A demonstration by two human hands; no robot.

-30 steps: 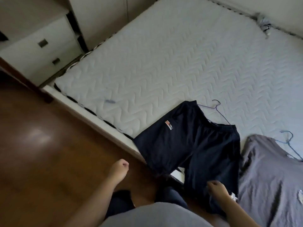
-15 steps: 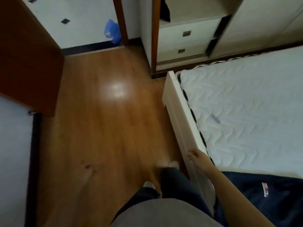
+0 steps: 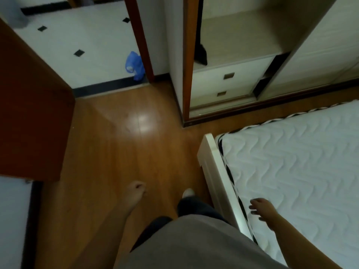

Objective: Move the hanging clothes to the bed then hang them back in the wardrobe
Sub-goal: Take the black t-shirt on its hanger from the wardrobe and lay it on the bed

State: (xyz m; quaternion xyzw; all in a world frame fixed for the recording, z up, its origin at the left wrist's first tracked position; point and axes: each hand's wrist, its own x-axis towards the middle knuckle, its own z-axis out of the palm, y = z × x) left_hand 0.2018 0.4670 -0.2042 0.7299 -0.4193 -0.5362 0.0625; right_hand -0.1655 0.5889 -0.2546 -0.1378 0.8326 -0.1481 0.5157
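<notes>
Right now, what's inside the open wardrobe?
One dark garment hangs at the left of the wardrobe, above a pale shelf. Below sit two shut drawers; whatever they hold is hidden. The rail is out of frame.

A dark garment (image 3: 201, 52) hangs in the open wardrobe (image 3: 233, 35), beyond the white bed (image 3: 291, 162).

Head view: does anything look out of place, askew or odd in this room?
One thing: what looks like a crumpled blue plastic bag lies loose on the tiled floor against the door frame. Nothing else stands out; nothing looks spilled or broken.
</notes>
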